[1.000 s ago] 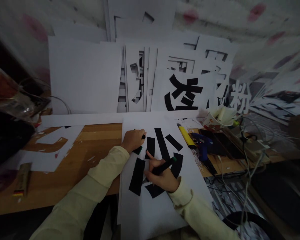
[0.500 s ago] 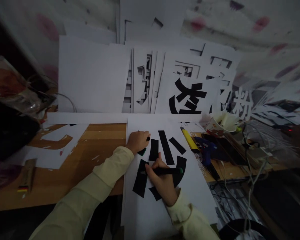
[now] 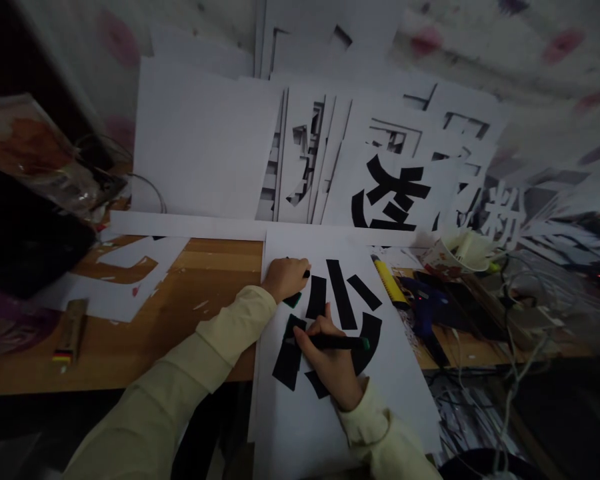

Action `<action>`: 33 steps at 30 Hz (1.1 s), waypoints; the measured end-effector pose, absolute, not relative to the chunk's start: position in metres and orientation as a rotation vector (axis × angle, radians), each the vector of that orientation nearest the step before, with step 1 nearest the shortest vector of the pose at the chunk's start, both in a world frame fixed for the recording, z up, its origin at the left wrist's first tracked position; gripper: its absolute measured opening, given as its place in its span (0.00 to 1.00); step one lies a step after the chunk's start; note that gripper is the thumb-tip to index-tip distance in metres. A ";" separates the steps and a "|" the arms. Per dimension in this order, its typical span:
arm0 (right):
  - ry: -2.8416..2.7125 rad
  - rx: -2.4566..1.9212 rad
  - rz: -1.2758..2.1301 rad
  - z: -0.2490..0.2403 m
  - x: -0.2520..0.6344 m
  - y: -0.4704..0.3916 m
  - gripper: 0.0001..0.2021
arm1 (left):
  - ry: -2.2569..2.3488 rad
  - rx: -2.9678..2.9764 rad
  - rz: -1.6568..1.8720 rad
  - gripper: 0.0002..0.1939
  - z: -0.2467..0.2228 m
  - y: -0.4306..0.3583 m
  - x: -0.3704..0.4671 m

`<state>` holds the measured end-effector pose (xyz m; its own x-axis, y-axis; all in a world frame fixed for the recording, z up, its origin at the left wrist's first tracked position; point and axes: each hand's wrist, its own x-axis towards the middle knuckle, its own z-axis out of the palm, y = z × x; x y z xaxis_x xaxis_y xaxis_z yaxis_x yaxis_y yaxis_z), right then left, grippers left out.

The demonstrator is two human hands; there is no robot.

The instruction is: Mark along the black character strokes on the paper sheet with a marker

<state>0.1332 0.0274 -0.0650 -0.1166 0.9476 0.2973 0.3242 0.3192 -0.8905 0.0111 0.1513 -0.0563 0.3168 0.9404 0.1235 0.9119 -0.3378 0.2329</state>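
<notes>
A white sheet (image 3: 395,413) lies in front of me with bold black strokes of a written character on it. My right hand (image 3: 333,367) is closed around a black marker (image 3: 341,343) with a green end, its tip over a slanting black stroke (image 3: 286,363) at the lower left of the character. Beside the upper left strokes, my left hand (image 3: 284,277) rests curled on the sheet. A small dark thing shows at its fingers, too hidden to name. Green edging shows on a short stroke (image 3: 293,300) just below that hand.
White boards (image 3: 205,140) with cut-out shapes lean against the wall. At the right are a yellow tube (image 3: 390,283), a blue glue gun (image 3: 423,307), a paper bowl (image 3: 453,253) and loose cables. A cut sheet (image 3: 115,300) and a flat brush (image 3: 70,333) lie left.
The whole view has shifted slightly, so the scene sits further right. Both hands stay at nearly the same places on the sheet, the marker still at the lower left stroke.
</notes>
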 end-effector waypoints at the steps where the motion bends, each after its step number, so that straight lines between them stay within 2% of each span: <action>1: -1.642 -1.168 0.832 -0.065 0.133 0.027 0.17 | 1.732 2.449 0.358 0.14 -0.056 0.151 0.011; 9: -1.715 -1.169 0.855 -0.065 0.135 0.028 0.16 | 1.714 2.450 0.349 0.12 -0.056 0.152 0.010; 33: -1.774 -1.124 0.867 -0.066 0.136 0.026 0.16 | 1.719 2.448 0.340 0.15 -0.055 0.152 0.010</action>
<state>0.1362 0.0260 -0.0656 -0.2422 0.9271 0.2859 0.3437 0.3576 -0.8683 0.0103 0.1515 -0.0555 0.3252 0.9394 0.1083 0.9099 -0.3420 0.2346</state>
